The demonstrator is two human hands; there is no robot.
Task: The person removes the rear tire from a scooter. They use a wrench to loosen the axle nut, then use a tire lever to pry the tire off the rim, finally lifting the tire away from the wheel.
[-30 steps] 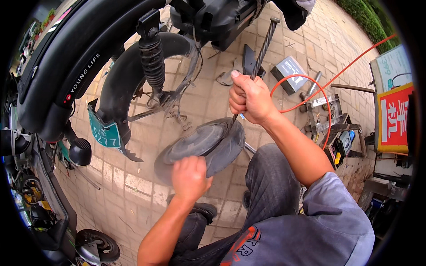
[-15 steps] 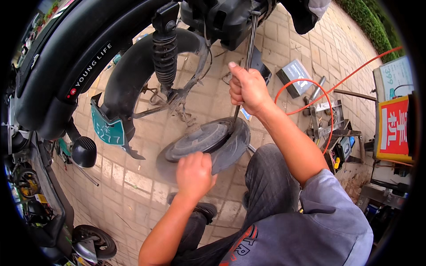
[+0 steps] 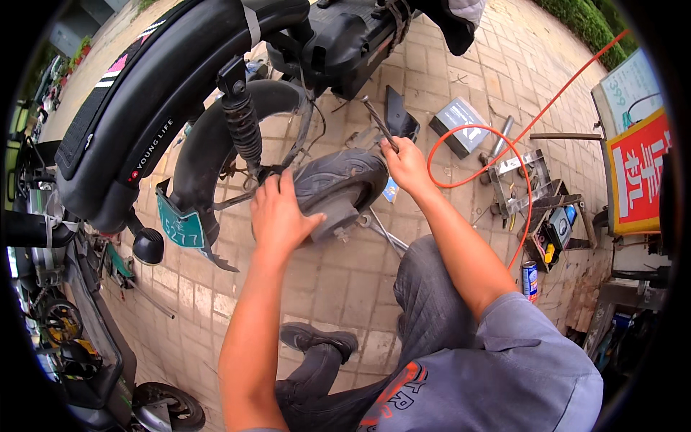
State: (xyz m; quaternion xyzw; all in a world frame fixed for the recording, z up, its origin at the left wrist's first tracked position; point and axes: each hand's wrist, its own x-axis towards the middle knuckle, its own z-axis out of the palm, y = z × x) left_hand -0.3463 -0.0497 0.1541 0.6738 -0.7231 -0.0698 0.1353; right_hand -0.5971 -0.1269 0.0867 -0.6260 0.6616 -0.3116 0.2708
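Observation:
A wheel (image 3: pixel 338 173) with a black grooved tyre stands tilted on its edge on the paving, its hub and axle end facing me. My left hand (image 3: pixel 277 216) grips the wheel's left side, fingers over the tyre and thumb stretched across the side. In my right hand (image 3: pixel 409 167) is a long steel tyre lever (image 3: pixel 376 119), closed in the fist. The lever points up and away, past the tyre's right edge. Behind the wheel stands the scooter's rear end, with its black fender (image 3: pixel 198 137) and shock absorber (image 3: pixel 242 122). Metal tools (image 3: pixel 385 232) lie beside the wheel.
A grey box (image 3: pixel 459 128), an orange hose (image 3: pixel 497 176) and a metal frame (image 3: pixel 518 180) lie on the right. Near them are a tool tray (image 3: pixel 554 227) and a blue can (image 3: pixel 530 281). A teal licence plate (image 3: pixel 180 223) hangs from the fender. Other scooters stand at left.
The wheel has swung up from lying nearly flat onto its edge. My left hand has opened from a fist and moved onto the tyre. The lever has come out of the tyre and dropped lower.

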